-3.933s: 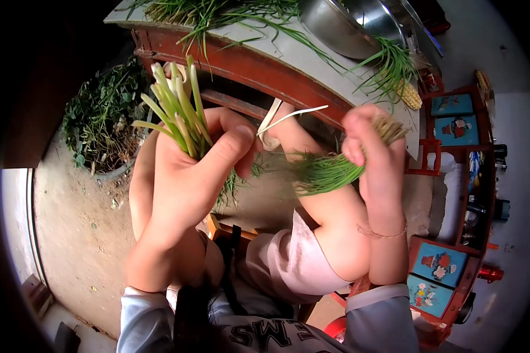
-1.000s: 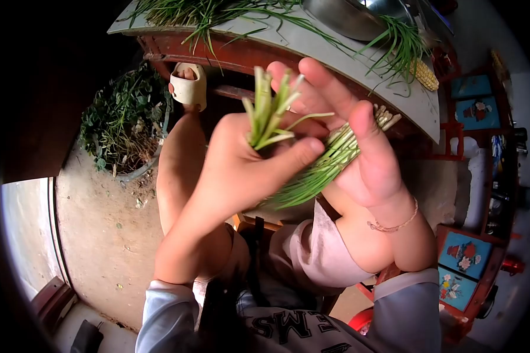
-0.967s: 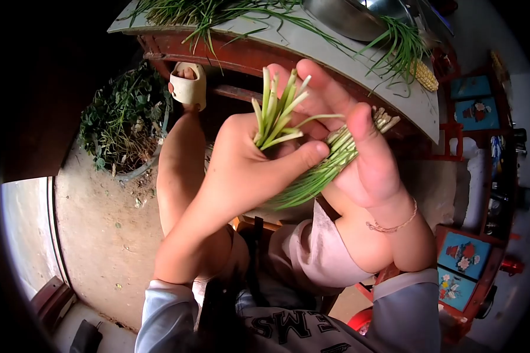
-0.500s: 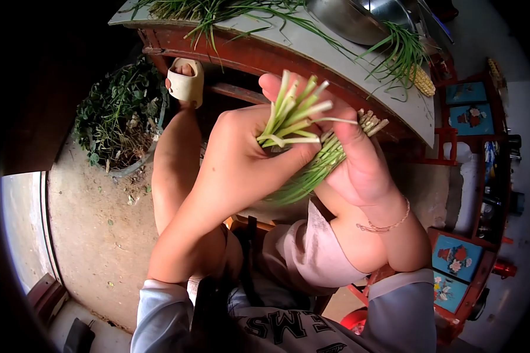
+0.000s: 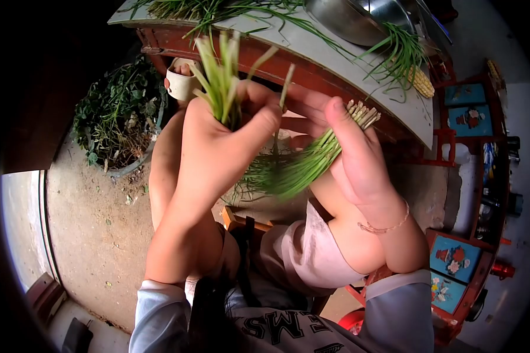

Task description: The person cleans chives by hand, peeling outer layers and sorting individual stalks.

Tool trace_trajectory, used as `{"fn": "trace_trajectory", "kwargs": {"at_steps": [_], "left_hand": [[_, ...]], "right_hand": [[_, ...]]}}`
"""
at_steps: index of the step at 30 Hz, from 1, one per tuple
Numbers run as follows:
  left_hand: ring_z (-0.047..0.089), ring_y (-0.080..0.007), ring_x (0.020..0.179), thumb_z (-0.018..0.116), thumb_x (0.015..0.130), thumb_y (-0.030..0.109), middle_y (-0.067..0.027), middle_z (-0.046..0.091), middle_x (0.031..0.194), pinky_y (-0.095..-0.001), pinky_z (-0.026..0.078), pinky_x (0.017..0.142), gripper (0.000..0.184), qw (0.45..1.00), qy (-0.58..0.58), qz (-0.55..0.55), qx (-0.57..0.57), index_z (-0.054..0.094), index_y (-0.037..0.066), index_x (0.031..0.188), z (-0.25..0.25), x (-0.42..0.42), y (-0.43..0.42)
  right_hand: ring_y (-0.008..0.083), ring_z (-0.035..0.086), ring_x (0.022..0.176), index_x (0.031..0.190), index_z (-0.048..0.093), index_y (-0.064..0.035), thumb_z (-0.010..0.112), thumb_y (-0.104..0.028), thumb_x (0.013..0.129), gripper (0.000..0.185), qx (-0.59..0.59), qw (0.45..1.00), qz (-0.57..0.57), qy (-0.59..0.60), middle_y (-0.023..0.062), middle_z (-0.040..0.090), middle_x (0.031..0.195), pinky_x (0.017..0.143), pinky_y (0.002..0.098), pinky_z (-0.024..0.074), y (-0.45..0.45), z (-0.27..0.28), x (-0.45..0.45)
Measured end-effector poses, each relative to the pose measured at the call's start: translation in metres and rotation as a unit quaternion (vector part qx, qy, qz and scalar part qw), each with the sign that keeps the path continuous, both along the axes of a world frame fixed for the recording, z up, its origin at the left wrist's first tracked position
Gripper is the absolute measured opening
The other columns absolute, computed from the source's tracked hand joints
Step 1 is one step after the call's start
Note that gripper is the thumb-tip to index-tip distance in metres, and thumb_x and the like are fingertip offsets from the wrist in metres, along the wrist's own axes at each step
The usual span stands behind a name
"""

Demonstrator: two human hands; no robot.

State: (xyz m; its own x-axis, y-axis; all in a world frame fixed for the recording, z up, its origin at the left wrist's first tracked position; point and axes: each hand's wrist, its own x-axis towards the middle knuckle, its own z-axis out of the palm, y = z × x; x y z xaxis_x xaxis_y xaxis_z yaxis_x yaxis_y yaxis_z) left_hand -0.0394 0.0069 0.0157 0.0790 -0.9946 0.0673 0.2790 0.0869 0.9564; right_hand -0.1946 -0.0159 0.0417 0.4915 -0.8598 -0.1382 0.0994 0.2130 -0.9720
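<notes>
My left hand (image 5: 215,138) is closed around a loose bunch of pale yellow-green stalks (image 5: 219,82), whose ends stick up and are blurred. My right hand (image 5: 356,156) grips a thick bundle of garlic chives (image 5: 309,162) between thumb and palm. Their cut white ends (image 5: 364,114) point up to the right, and the green leaves hang down to the left. A single thin stalk (image 5: 287,85) stands between the two hands, near the left thumb and the right fingertips; I cannot tell which hand holds it. Both hands are above my lap, apart from the table.
On the table (image 5: 335,65) ahead lie more chives (image 5: 188,9), a metal basin (image 5: 347,20) and a corn cob (image 5: 421,82). A tub of wilted greens (image 5: 123,117) stands on the floor at left, beside my slippered foot. A red cabinet with blue panels (image 5: 468,117) lines the right.
My left hand has moved left and away from the chive bundle with its pale stalks. My right hand has stayed nearly in place, its fingers now showing behind the bundle.
</notes>
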Motion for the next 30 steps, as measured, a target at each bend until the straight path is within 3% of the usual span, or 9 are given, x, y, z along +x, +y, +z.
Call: {"fn": "trace_trajectory", "kwargs": {"at_steps": [1,2,3,6,10,13,21,25,30], "left_hand": [[0.044,-0.0017,0.055,0.056,0.075,0.002,0.0037,0.052,0.063,-0.0155,0.034,0.047,0.003,1.0,0.0,0.001,0.0,0.056,-0.002,0.076,0.0,0.001,0.0],[0.043,-0.001,0.054,0.056,0.075,0.003,0.0038,0.052,0.063,-0.015,0.033,0.046,0.005,0.999,0.026,-0.001,0.019,0.056,-0.001,0.076,0.0,0.003,-0.001],[0.042,-0.0003,0.052,0.056,0.076,0.004,0.004,0.052,0.063,-0.0145,0.031,0.045,0.006,0.998,0.053,-0.003,0.037,0.056,-0.001,0.076,-0.001,0.006,-0.002],[0.036,0.0007,0.046,0.056,0.077,0.008,0.0042,0.05,0.06,-0.014,0.025,0.041,0.007,0.991,0.112,-0.016,0.073,0.057,0.001,0.078,-0.001,0.009,-0.002],[0.031,-0.0003,0.042,0.056,0.078,0.01,0.0058,0.044,0.054,-0.016,0.021,0.038,0.008,0.978,0.189,-0.041,0.083,0.056,0.002,0.081,-0.004,0.011,-0.002],[0.03,-0.0004,0.041,0.054,0.079,0.01,0.006,0.043,0.054,-0.0163,0.02,0.038,0.009,0.966,0.231,-0.077,0.083,0.056,0.002,0.081,-0.005,0.013,-0.001],[0.039,-0.0007,0.046,0.056,0.079,0.012,0.0037,0.05,0.059,-0.0161,0.028,0.041,0.013,0.958,0.216,-0.164,0.089,0.057,0.0,0.086,-0.002,0.015,0.001],[0.052,-0.0046,0.068,0.066,0.073,0.013,0.0,0.059,0.077,-0.0159,0.041,0.059,0.022,0.991,0.098,-0.085,0.032,0.058,-0.001,0.088,-0.003,0.009,0.005],[0.052,-0.0046,0.064,0.072,0.065,0.009,0.0001,0.059,0.07,-0.0174,0.042,0.059,0.02,0.998,-0.042,-0.044,-0.008,0.06,0.0,0.077,-0.005,0.004,0.006]], "right_hand": [[0.0177,0.05,0.099,0.119,0.04,0.0028,0.034,-0.036,0.09,0.049,0.023,0.999,-0.002,0.036,0.0137,0.05,0.113,0.075,0.0263,0.0396,0.001,0.003,0.0],[0.0106,0.054,0.074,0.111,0.048,0.0029,0.036,-0.031,0.09,0.042,-0.007,0.997,-0.055,0.052,0.0108,0.057,0.097,0.06,0.0204,0.0366,0.003,0.001,0.005],[0.0106,0.054,0.074,0.111,0.048,0.0029,0.036,-0.031,0.09,0.042,-0.007,0.997,-0.055,0.052,0.0108,0.057,0.097,0.06,0.0204,0.0366,0.002,0.001,0.004],[0.0027,0.039,0.05,0.09,0.059,0.0027,0.044,-0.021,0.086,0.028,-0.066,0.987,-0.01,0.145,0.0046,0.058,0.073,0.048,0.0165,0.0311,0.001,0.003,0.002],[0.0046,0.049,0.064,0.087,0.06,0.003,0.062,-0.007,0.074,0.017,-0.072,0.982,0.013,0.176,0.0015,0.058,0.074,0.057,0.0171,0.0391,0.007,0.003,0.004],[0.0061,0.051,0.069,0.084,0.063,-0.0003,0.063,-0.012,0.074,0.015,-0.082,0.987,-0.012,0.136,0.0009,0.059,0.072,0.065,0.0191,0.0409,0.009,0.001,0.009],[0.0035,0.047,0.063,0.077,0.059,-0.0002,0.061,-0.009,0.074,0.009,-0.108,0.979,0.034,0.168,-0.0025,0.055,0.065,0.059,0.0184,0.0385,0.005,0.004,0.005],[0.0028,0.047,0.061,0.074,0.058,0.0,0.059,-0.007,0.075,0.007,-0.086,0.987,-0.014,0.133,-0.0025,0.055,0.064,0.055,0.0181,0.0386,0.006,0.007,0.006],[0.0021,0.046,0.059,0.074,0.058,-0.0006,0.058,-0.005,0.076,0.005,-0.057,0.989,-0.034,0.132,-0.0033,0.054,0.063,0.053,0.0177,0.0377,0.006,0.012,0.004]]}}
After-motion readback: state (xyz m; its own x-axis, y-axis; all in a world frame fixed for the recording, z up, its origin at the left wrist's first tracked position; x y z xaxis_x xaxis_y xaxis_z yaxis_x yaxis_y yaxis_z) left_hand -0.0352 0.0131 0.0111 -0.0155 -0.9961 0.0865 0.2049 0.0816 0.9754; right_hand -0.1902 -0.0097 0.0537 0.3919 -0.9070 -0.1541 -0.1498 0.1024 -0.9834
